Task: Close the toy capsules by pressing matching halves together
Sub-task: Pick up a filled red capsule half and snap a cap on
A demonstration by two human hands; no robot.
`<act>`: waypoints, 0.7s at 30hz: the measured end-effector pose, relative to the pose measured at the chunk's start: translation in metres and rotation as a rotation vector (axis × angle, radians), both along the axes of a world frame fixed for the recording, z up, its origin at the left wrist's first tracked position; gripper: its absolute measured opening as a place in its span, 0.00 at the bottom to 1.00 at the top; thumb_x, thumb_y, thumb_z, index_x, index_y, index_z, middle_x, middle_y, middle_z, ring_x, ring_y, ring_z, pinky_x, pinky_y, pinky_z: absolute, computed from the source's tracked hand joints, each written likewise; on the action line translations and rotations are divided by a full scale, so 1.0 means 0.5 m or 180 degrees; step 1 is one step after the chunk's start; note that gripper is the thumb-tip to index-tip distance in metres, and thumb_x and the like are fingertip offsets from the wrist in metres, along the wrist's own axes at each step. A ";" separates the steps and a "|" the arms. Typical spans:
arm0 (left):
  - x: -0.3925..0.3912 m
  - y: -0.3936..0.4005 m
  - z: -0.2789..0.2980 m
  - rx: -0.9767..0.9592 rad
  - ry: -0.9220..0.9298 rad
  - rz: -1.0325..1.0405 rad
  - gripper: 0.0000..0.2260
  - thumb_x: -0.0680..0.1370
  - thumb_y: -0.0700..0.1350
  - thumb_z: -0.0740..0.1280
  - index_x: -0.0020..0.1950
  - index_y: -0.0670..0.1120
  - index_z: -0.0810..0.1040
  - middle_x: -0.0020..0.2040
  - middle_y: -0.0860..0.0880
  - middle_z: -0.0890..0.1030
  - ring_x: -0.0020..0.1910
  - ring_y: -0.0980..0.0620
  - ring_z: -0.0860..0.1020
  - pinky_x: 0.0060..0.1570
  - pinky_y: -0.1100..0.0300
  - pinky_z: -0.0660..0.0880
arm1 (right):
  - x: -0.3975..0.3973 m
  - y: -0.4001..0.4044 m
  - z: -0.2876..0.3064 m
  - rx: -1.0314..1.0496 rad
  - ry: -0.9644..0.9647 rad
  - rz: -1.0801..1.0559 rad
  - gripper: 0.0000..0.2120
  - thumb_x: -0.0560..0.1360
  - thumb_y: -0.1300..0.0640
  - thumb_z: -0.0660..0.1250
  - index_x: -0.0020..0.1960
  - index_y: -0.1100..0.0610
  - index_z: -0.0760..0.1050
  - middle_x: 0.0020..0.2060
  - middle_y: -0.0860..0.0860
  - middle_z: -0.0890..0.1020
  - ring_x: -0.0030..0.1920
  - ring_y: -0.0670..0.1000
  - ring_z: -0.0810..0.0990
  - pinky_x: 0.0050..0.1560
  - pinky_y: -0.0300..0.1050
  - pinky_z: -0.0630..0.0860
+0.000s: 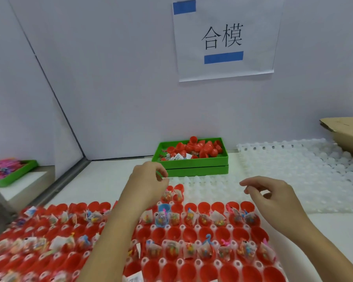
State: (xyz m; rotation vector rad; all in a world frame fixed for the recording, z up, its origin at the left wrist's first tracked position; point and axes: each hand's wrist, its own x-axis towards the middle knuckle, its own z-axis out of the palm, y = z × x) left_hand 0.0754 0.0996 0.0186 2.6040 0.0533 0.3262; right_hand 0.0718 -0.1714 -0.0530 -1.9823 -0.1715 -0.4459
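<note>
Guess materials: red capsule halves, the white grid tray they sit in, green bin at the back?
Red capsule halves: likely smooth molded plastic, uniform colour with a slight sheen. White grid tray: looks like thin translucent formed plastic, milky, with domed cells. Green bin: apparently rigid opaque plastic with crisp straight walls.

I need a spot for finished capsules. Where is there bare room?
Free: the white tray right of the green bin, and bare table left of that bin. Crowded: the near tray of red halves.
</note>
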 end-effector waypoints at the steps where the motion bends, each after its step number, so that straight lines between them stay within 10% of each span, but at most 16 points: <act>1: 0.014 -0.004 0.006 0.0116 0.0151 -0.0111 0.03 0.77 0.45 0.69 0.49 0.53 0.80 0.47 0.51 0.81 0.41 0.58 0.78 0.38 0.66 0.71 | 0.000 0.001 -0.001 0.0006 -0.0005 -0.0005 0.15 0.76 0.65 0.66 0.44 0.46 0.83 0.37 0.43 0.85 0.43 0.39 0.81 0.39 0.29 0.74; 4: 0.057 -0.025 0.013 0.0581 0.0525 -0.0496 0.10 0.79 0.50 0.67 0.58 0.48 0.79 0.53 0.50 0.80 0.44 0.54 0.77 0.44 0.62 0.72 | 0.001 0.004 -0.005 -0.0021 0.0002 0.0002 0.16 0.76 0.65 0.66 0.44 0.46 0.83 0.36 0.44 0.85 0.43 0.39 0.81 0.39 0.32 0.76; 9: 0.115 -0.069 -0.011 0.1287 0.1138 -0.0783 0.18 0.84 0.49 0.56 0.37 0.42 0.71 0.33 0.49 0.71 0.29 0.53 0.67 0.32 0.59 0.68 | 0.001 0.005 -0.009 -0.0019 0.0003 0.0014 0.15 0.76 0.65 0.65 0.44 0.47 0.84 0.36 0.44 0.84 0.42 0.39 0.81 0.39 0.30 0.75; 15: 0.165 -0.052 0.007 0.1560 0.1585 -0.1323 0.13 0.81 0.37 0.61 0.63 0.42 0.80 0.63 0.47 0.80 0.58 0.50 0.78 0.60 0.57 0.74 | 0.004 0.001 -0.011 0.0000 0.0018 0.0033 0.15 0.77 0.64 0.65 0.44 0.46 0.84 0.36 0.44 0.84 0.43 0.38 0.80 0.40 0.28 0.73; 21: 0.182 -0.030 -0.020 0.1534 0.1237 -0.1418 0.07 0.76 0.38 0.72 0.53 0.44 0.84 0.52 0.48 0.84 0.46 0.54 0.81 0.50 0.61 0.78 | 0.006 0.003 -0.011 -0.0038 0.0044 0.0017 0.14 0.77 0.64 0.65 0.45 0.47 0.84 0.36 0.44 0.84 0.44 0.37 0.80 0.37 0.29 0.73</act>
